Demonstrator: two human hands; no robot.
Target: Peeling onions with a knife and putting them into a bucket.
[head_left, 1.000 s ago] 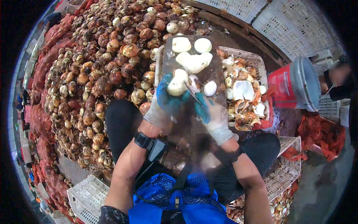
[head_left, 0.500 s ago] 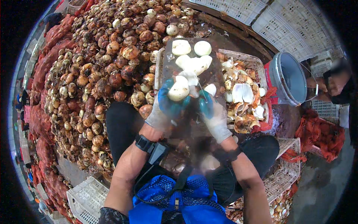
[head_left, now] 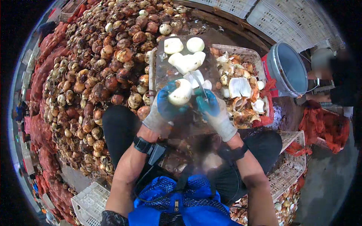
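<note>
My left hand (head_left: 160, 109), in a white glove with blue-green fingers, is wrapped round a peeled white onion (head_left: 181, 92). A brownish patch shows on the onion's upper left. In a matching glove, my right hand (head_left: 215, 113) grips a small knife (head_left: 204, 92), its thin blade pointing up and left. A curved piece of onion layer (head_left: 195, 78) lies against the blade, close to the onion. Both hands are above the near part of a dark board (head_left: 160, 67). Farther up the board sit a pale onion (head_left: 195, 45), another peeled onion (head_left: 173, 45) and joined white onions (head_left: 187, 61).
Unpeeled onions (head_left: 98, 75) are heaped along the left. Right of the board stands a crate of peelings (head_left: 241, 51), with a grey bucket (head_left: 292, 69) beyond it. Red net bags (head_left: 322, 128) lie at far right, near another person (head_left: 343, 81). A white crate (head_left: 90, 201) stands lower left.
The knife and my right hand have shifted slightly, and the blade now shows more plainly beside the onion layer. The onion stays in my left hand. The whole view has shifted a little.
</note>
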